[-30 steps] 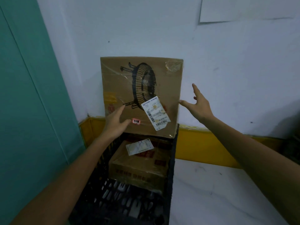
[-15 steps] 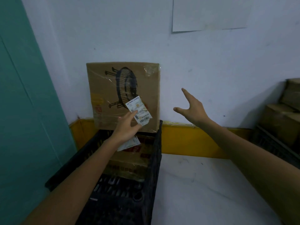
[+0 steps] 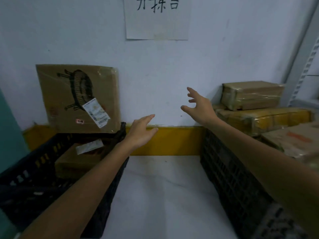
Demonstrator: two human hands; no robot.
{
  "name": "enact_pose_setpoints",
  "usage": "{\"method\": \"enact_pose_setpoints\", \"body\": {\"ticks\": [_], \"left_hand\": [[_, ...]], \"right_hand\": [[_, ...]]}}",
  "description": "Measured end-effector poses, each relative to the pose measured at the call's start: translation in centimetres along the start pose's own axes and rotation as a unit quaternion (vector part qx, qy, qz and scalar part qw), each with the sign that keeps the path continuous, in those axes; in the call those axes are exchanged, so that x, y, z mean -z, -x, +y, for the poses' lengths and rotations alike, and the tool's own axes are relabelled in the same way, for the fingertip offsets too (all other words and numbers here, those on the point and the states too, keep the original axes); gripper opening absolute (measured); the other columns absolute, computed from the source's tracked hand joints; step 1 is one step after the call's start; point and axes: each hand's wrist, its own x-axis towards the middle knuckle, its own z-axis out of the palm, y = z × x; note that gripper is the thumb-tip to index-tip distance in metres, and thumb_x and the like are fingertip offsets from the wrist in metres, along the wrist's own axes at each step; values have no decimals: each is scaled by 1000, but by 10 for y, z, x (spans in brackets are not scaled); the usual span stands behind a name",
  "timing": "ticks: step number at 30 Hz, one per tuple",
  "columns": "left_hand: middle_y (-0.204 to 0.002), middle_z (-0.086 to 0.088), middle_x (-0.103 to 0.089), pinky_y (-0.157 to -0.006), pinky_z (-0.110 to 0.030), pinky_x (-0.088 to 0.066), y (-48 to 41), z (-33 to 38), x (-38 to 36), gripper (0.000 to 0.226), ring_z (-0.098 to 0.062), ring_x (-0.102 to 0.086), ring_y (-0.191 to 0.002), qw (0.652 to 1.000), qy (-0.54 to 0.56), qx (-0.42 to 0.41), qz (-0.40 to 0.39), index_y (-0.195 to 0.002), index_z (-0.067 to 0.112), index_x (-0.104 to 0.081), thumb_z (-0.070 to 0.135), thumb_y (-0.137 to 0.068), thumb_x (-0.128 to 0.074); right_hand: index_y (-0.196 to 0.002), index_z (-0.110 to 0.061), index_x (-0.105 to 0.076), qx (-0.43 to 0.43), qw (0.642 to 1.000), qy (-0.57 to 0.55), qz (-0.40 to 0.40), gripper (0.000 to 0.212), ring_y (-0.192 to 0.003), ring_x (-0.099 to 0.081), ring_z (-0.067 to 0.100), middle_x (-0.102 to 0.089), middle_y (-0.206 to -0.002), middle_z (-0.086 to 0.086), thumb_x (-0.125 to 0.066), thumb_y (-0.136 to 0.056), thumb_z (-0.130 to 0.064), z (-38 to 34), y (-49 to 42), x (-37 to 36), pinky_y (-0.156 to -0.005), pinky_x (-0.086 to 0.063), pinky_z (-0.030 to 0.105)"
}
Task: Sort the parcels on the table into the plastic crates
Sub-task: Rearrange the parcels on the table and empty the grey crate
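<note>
Both my hands are empty right now. My left hand [image 3: 140, 131] is flat with the fingers straight, pointing at the wall. It's in the air just right of the far corner of the black plastic crate on the left [image 3: 43, 152], not touching anything. My right hand [image 3: 201, 107] is up in front of the pale wall with the fingers spread and a bit bent, holding nothing.

The flat brown cardboard box with the fan drawing [image 3: 77, 99] stands upright at the far end of that left crate, against the wall. Its bottom edge is at the crate's far rim, but I can't tell if it sits on the rim or just behind it. It has a white shipping label [image 3: 96, 112] stuck on crooked. Down inside the same crate is a smaller brown cardboard parcel [image 3: 76, 161].

Bare white tabletop [image 3: 164, 187] runs between that crate and the second black plastic crate on the right [image 3: 229, 169]. The right-hand one is loaded with a tape-wrapped brown parcel [image 3: 252, 97] sitting on top of a yellow-taped parcel [image 3: 262, 119]. A yellow strip [image 3: 172, 140] runs along the foot of the wall, and a white paper sign with handwritten characters [image 3: 157, 18] hangs above.
</note>
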Motion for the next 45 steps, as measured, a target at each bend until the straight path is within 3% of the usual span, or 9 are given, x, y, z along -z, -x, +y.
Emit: {"method": "enact_pose_setpoints", "body": {"ticks": [9,16,23,26,30,33,37,40,45], "left_hand": [[-148,2,-38,-108,-26,-26,30,125,-69,53,-16,-32,-137,995,33,-97,6,-143,23,-37,28,-93,-54],[-147,1,-40,-98,-20,-26,31,190,-116,58,-17,-35,-134,984,72,-151,-56,-142,23,-39,31,-89,-60],[-152,0,-29,-114,-39,-25,30,211,-158,72,-19,-23,-140,979,67,-157,-116,-147,26,-28,44,-85,-62],[-155,-1,-19,-114,-46,-25,32,217,-170,94,-22,-19,-141,976,79,-163,-121,-149,29,-12,52,-76,-68],[-157,2,0,-112,-42,-18,39,223,-183,122,-19,-9,-144,973,97,-175,-113,-145,41,11,55,-62,-77],[-158,0,0,-113,-43,-19,41,225,-195,126,-21,-11,-144,974,106,-166,-110,-143,44,13,51,-59,-81],[-157,-3,-11,-114,-50,-22,42,220,-212,124,-23,-17,-142,972,145,-149,-105,-142,47,7,46,-58,-84],[-149,-5,-26,-109,-48,-33,45,215,-218,110,-22,-31,-134,973,168,-142,-65,-142,38,-12,41,-60,-84],[-134,-5,-39,-93,-29,-42,48,208,-202,93,-15,-40,-119,960,198,-189,54,-135,34,-30,39,-59,-83]], "right_hand": [[-147,-19,-30,39,999,15,31,65,-125,-47,15,-45,-142,5,-60,-90,-22,20,51,103,-99,-43,31],[-145,-15,-34,-14,993,77,85,62,-121,-50,20,-48,-138,8,-61,-90,-19,72,84,188,-93,-41,27],[-143,-15,-38,-100,983,103,118,59,-120,-50,20,-52,-135,9,-62,-89,-18,133,117,235,-89,-39,26],[-140,-14,-42,-110,977,121,139,55,-126,-46,23,-50,-137,9,-61,-90,-20,150,126,245,-100,-38,34],[-132,-17,-52,-136,950,201,198,46,-131,-35,28,-47,-139,10,-56,-91,-37,173,139,261,-107,-29,44],[-134,-20,-49,-190,957,161,147,48,-130,-37,31,-42,-142,13,-54,-91,-40,189,151,266,-104,-35,43],[-139,-21,-40,-213,972,-8,95,48,-107,-45,18,-44,-131,7,-49,-95,-37,192,164,257,-71,-40,21],[-139,-19,-41,-198,971,-43,124,48,-105,-45,15,-46,-132,7,-52,-95,-34,188,163,255,-76,-40,22],[-140,-24,-40,-147,974,-55,161,51,-110,-46,18,-44,-133,5,-52,-93,-39,158,149,256,-89,-43,31]]}}
